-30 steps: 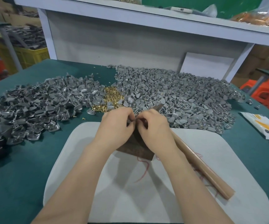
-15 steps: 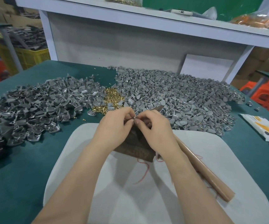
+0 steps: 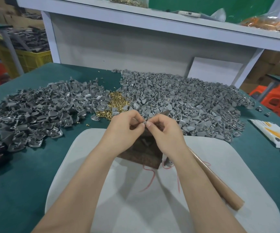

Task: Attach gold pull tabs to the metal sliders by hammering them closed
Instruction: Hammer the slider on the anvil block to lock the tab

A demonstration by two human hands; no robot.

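- dark green felt table [image 3: 26,182], heaps of grey metal sliders [image 3: 186,101] across the back
- white rounded mat [image 3: 203,207] up front, brown block [image 3: 142,157] on it, wooden handle [image 3: 220,187] alongside
- little pile of gold pull tabs [image 3: 117,100] between the heaps
- left hand [image 3: 125,132] and right hand [image 3: 166,137] both pinching one tiny grey slider [image 3: 144,122] over the block

Both forearms reach forward and converge. The left grip [image 3: 127,132] and right grip [image 3: 165,134] meet fingertip to fingertip, each thumb and forefinger pinching one small grey piece [image 3: 144,122], the other fingers curled.
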